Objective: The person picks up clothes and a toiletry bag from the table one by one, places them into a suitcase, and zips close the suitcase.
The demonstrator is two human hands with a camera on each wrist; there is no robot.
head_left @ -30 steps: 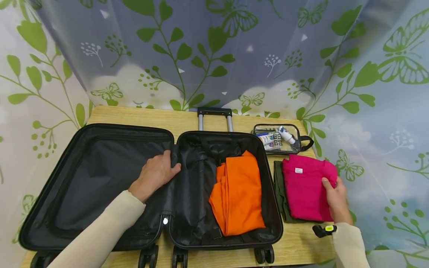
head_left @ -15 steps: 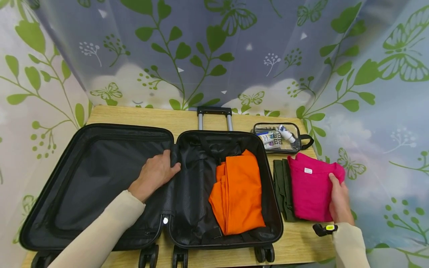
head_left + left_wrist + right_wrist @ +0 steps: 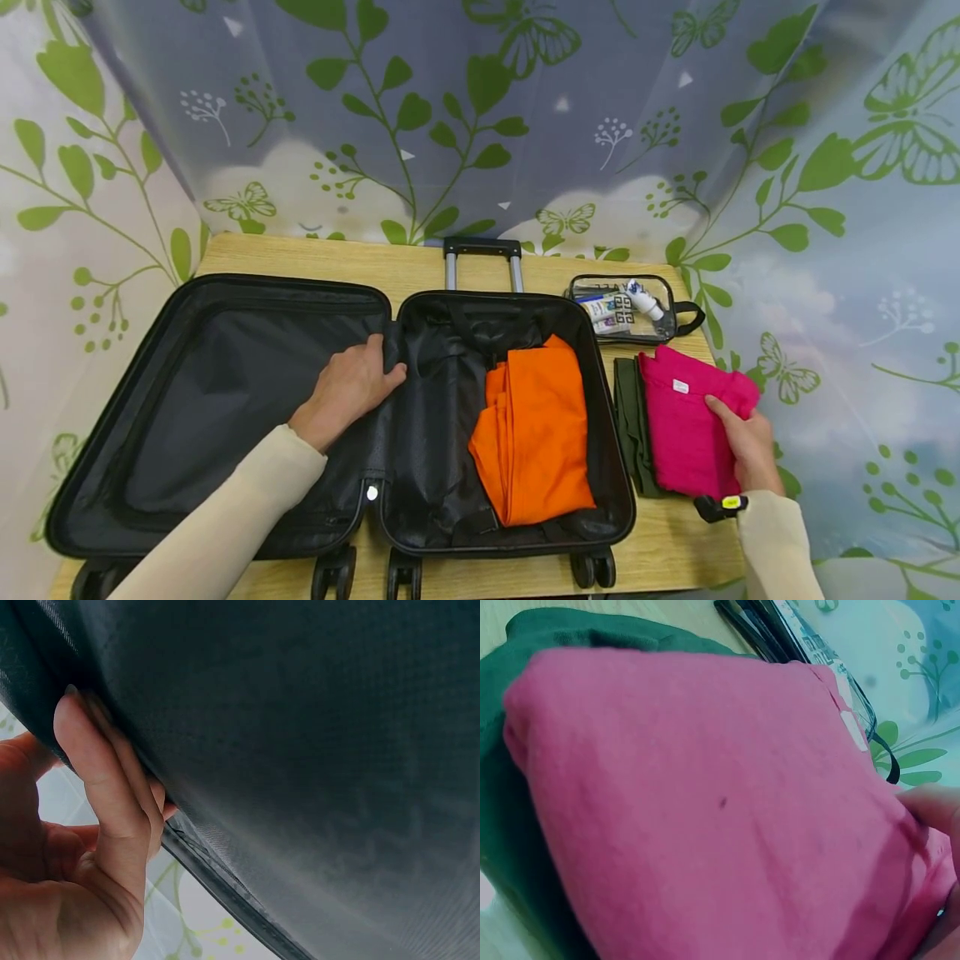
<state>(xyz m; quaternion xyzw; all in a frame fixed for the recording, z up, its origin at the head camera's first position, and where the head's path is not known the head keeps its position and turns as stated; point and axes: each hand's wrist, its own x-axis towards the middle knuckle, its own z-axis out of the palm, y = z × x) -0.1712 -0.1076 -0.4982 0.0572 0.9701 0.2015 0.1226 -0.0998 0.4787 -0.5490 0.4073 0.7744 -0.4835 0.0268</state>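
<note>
A black suitcase (image 3: 225,400) lies spread apart, with both lined halves facing up. My left hand (image 3: 348,392) grips the ridge where the halves meet; in the left wrist view, its fingers (image 3: 105,765) bend against the dark lining's edge. On the right, my right hand (image 3: 750,442) holds the right side of a folded pink garment (image 3: 690,433), thumb on top and the other fingers mostly hidden. A small white label shows on this garment. Beneath it and to its left lies a folded dark green cloth (image 3: 632,425). Folded orange clothing (image 3: 547,433) sits in the suitcase's right half.
Behind the pink garment stands a clear toiletry bag (image 3: 622,337) with a black strap, holding tubes and a white bottle. The suitcase's pull handle (image 3: 482,247) is extended toward the back. The wooden tabletop (image 3: 675,550) is bordered by printed curtains (image 3: 420,108).
The pink garment shifted right with my right hand, uncovering more green cloth, then came back slightly left. My right thumb now lies further in on the garment. My left hand stays put.
</note>
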